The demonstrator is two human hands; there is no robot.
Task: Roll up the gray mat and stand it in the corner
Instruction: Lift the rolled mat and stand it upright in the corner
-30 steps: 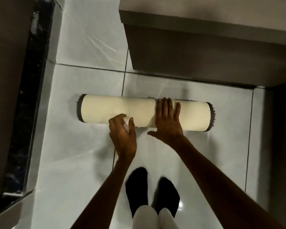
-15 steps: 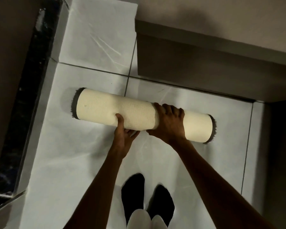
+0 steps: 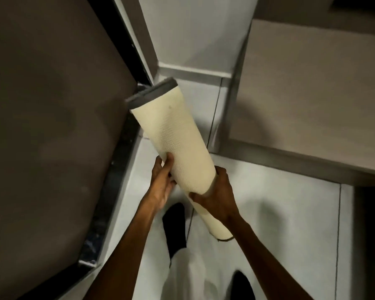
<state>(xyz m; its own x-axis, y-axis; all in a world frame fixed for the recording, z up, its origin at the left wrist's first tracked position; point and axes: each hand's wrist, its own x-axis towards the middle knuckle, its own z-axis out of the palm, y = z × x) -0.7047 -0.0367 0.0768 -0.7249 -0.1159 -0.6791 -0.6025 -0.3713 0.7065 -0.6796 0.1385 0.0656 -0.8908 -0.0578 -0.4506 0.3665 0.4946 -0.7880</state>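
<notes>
Lifted off the floor tiles (image 3: pixel 268 208) now, no longer lying flat across them: rolled mat (image 3: pixel 178 144), cream on the outside, gray at the far end. Tilted, with the gray end up and away from both hands, near the dark strip (image 3: pixel 117 169) on the left; near end low, just past the right wrist. Held in both hands. Left hand (image 3: pixel 160 182) half open, cupped under the left side of the roll, thumb pressed on the cream skin, fingers mostly hidden beneath. Right hand (image 3: pixel 219 195) curled snug around the lower part of the roll from the right, thumb across the front. Both arms stretched forward, coming up from the bottom edge, wrists close together with the roll between them. Below the hands, a black sock (image 3: pixel 174 226) and pale trouser leg (image 3: pixel 188 273).
</notes>
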